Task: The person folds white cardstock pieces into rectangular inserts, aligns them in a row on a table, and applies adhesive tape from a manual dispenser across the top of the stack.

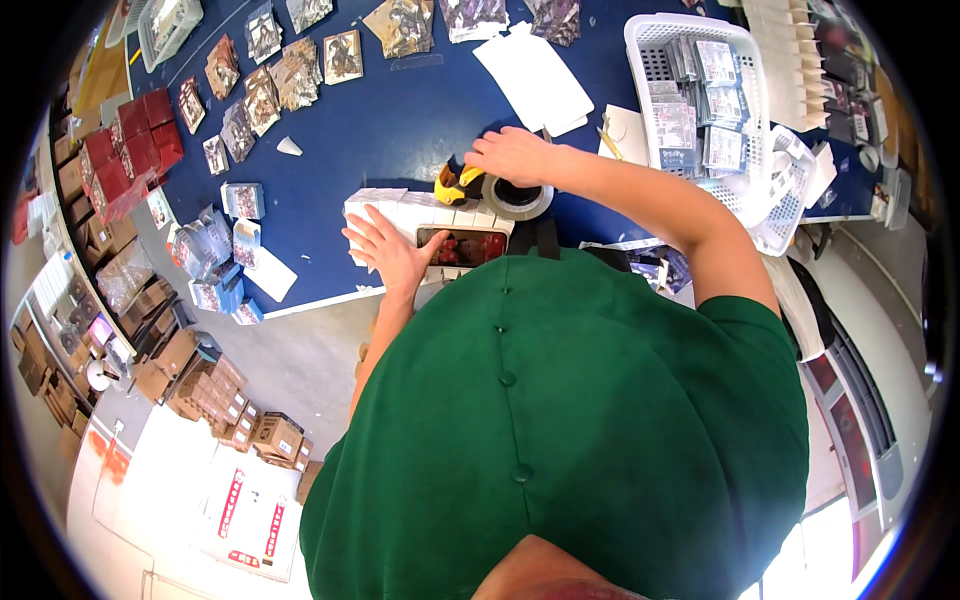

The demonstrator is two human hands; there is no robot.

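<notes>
green shirt, left hand flat on white box.

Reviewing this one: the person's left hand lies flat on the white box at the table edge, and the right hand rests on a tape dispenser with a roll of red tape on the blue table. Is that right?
Not quite. In the head view the roll under the right hand is grey, not red; the yellow tape dispenser sits beside it on the blue table. The left hand does lie flat on the white box.
</notes>
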